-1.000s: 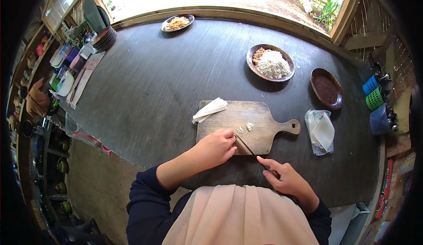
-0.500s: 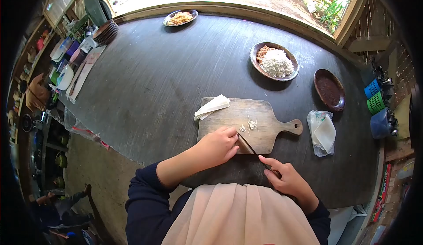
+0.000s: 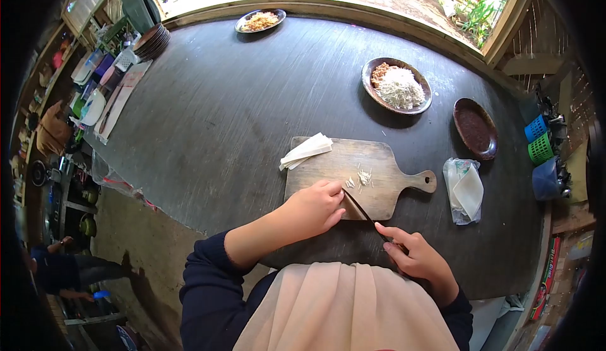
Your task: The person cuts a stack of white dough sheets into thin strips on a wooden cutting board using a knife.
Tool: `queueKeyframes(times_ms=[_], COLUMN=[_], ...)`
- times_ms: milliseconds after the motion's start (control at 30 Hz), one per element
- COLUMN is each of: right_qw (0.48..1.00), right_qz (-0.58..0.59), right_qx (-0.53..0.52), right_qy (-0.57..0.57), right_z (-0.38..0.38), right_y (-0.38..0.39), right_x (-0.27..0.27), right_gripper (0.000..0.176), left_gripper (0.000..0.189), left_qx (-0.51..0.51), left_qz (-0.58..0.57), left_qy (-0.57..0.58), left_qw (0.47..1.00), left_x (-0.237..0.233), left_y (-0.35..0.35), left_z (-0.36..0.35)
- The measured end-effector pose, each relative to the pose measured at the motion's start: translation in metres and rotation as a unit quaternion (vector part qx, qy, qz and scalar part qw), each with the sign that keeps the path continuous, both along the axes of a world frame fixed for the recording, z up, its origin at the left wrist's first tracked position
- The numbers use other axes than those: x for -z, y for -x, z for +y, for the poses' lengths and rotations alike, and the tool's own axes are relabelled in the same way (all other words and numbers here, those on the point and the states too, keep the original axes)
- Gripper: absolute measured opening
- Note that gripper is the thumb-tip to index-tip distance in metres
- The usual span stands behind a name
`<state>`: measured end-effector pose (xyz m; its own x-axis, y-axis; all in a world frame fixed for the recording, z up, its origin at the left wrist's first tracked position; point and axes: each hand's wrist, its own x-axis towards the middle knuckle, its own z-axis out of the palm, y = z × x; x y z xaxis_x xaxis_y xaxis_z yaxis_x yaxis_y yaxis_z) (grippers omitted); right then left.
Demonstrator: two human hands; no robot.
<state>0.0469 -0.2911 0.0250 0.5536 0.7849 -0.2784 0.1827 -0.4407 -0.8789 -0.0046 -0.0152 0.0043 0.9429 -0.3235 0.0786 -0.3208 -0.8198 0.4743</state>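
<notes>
A wooden cutting board [image 3: 380, 155] lies in front of me, its handle pointing right. My right hand [image 3: 418, 257] is closed around the handle of a knife [image 3: 361, 208], whose dark blade slants up-left to the fingertips of my left hand [image 3: 317, 206]. That left hand rests on the board's near part with fingers curled and pressed down; whatever lies under them is hidden. Thin white slivers [image 3: 364, 177] sit just beyond the blade. Long flat white strips [image 3: 307, 151] are piled at the board's far left corner.
Beyond the board stands a plate of white shreds [image 3: 404, 91] with brownish food. A brown oval dish [image 3: 475, 129] and a plastic bag of white sheets [image 3: 464, 193] lie right. Farther back are a food plate [image 3: 260, 21] and stacked plates [image 3: 151, 43]. A person [image 3: 57, 272] is at lower left.
Both hands and the knife keep nearly the same place on the board, while the whole view shifts slightly. At lower left, the other person has moved and shows more fully.
</notes>
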Motion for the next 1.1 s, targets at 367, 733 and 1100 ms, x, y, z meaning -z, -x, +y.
queueKeyframes(times_ms=[367,733,1100], right_qw=[0.999,0.996,1.0], right_qz=[0.025,0.075,-0.024], right_qx=[0.004,0.02,-0.014], right_qy=[0.02,0.038,0.0], right_z=[-0.001,-0.001,-0.001], right_y=[-0.001,-0.001,0.004], right_x=[-0.003,-0.009,0.002], right_gripper=[0.043,0.044,0.045], left_gripper=[0.034,0.033,0.032], left_qx=[0.004,0.005,-0.001], left_qz=[-0.008,-0.013,-0.009], left_qy=[-0.005,0.007,0.019], left_qw=[1.0,1.0,1.0], left_x=[0.001,-0.001,-0.002], left_y=[0.0,0.0,0.0], left_z=[0.0,0.001,0.0])
